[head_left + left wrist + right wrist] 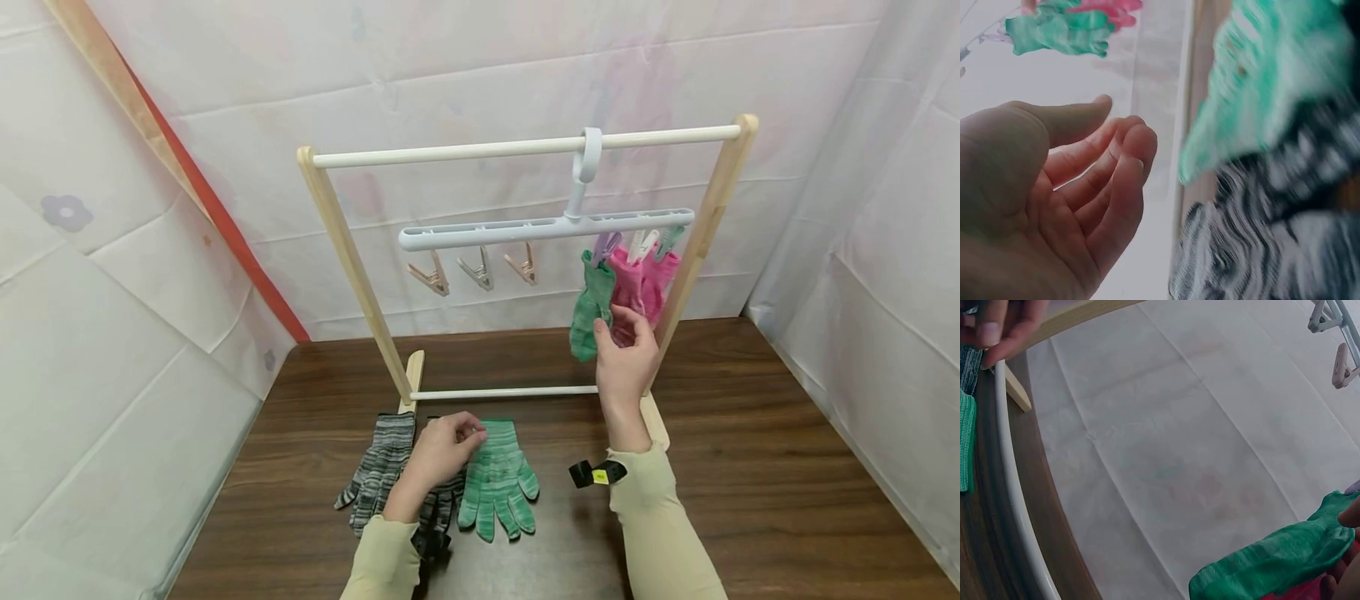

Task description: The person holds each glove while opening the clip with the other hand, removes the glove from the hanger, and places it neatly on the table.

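A green glove hangs by a purple clothespin from a pale blue clip hanger. My right hand is at its right edge, the thumb against the green knit and the fingertips parted from the thumb. Behind that hand hang pink gloves, held by white and teal clothespins. My left hand is above the table, loosely curled with nothing in it. Beside and below it lie another green glove and a pair of black-and-grey striped gloves, one partly hidden by the hand.
The hanger hooks over the top bar of a wooden rack. Two peach clothespins and a grey one dangle unoccupied on its left half. The rack's lower bar crosses behind the lying gloves. White sheeting surrounds the brown table.
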`<state>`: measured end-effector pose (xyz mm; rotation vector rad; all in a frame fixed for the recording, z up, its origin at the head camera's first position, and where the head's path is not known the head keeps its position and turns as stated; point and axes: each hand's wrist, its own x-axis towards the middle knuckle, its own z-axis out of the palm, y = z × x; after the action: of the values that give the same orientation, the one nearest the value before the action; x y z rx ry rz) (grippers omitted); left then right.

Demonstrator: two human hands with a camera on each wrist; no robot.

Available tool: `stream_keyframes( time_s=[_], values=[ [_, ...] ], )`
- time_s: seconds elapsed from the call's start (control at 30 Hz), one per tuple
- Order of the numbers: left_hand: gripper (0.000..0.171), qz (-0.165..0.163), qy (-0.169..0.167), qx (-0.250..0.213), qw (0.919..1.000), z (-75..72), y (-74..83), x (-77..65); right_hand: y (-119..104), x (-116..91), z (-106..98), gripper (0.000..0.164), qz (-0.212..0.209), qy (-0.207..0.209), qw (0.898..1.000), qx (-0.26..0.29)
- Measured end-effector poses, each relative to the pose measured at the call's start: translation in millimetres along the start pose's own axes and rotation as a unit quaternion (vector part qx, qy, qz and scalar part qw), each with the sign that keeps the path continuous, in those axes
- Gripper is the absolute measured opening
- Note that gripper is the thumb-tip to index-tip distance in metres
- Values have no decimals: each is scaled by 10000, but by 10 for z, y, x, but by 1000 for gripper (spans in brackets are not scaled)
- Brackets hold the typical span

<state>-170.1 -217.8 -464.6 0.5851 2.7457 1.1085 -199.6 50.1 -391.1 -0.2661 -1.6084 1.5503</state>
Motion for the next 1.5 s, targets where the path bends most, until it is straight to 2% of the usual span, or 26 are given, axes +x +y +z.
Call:
stream_keyframes(
  time_s=[0.2, 0.4, 0.57, 0.8, 0.93, 1.17, 1.33, 1.5],
  values=[
    [21, 286, -1, -470, 9985, 45, 119, 63, 50, 53, -26, 19, -113, -79, 9996, -230],
    [20, 555, 243, -1119, 9919, 109, 277, 174, -138, 14, -39, 17, -315, -346, 9980, -432],
    [16, 848, 677, -1567, 9817, 99, 481, 296, -251, -40, -25, 16, -452, -595, 9966, -348],
    [14, 1206, 1238, -2142, 9614, 8, 761, 425, -282, -95, 18, 13, -642, -840, 9936, -390],
    [9, 1343, 1549, -2194, 9538, -33, 930, 462, -294, -124, 46, 13, -702, -976, 9920, -380],
    [7, 1624, 1836, -2158, 9452, -210, 1275, 363, -350, -181, 83, 12, -739, -1177, 9893, -441],
    [7, 1744, 1897, -2120, 9427, -253, 1349, 366, -357, -205, 96, 13, -787, -1321, 9872, -434],
    [7, 1908, 2046, -2046, 9380, -284, 1408, 402, -155, -192, 112, 12, -878, -1312, 9866, -402]
  ],
)
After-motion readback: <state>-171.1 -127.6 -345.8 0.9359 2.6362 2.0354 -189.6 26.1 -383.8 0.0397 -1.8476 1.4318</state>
